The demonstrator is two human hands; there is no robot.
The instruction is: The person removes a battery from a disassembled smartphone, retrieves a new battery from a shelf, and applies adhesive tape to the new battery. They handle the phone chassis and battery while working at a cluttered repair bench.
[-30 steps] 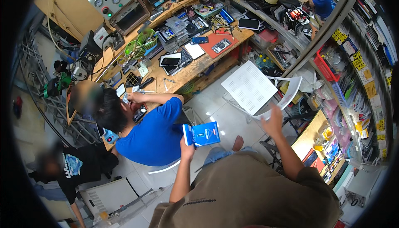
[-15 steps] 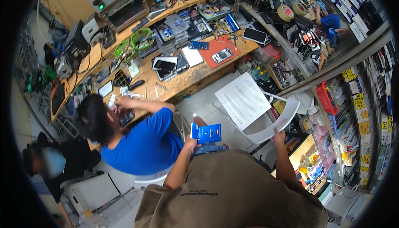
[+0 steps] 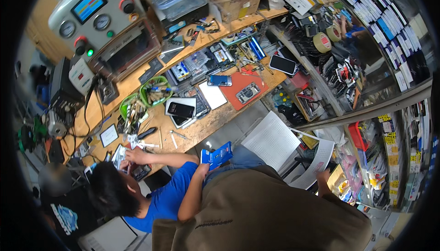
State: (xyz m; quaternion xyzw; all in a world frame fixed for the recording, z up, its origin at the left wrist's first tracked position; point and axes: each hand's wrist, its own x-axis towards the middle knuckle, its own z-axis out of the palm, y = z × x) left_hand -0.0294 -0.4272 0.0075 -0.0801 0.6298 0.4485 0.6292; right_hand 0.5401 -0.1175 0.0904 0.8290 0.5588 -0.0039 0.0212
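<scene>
By workbench [image 3: 195,135], left hand [image 3: 200,171] closed on blue box [image 3: 217,155], just beside co-worker's blue sleeve [image 3: 179,177]! Right hand [image 3: 323,177] at white chair backrest [image 3: 322,152], can't tell whether gripping. Danger: loose one-handed hold could drop box; leftward swing could bump sleeve.

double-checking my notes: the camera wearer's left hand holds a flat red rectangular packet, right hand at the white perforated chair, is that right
The colour is wrong: the head view shows the left hand holding a flat blue rectangular packet, with the right hand at the white perforated chair.
</scene>
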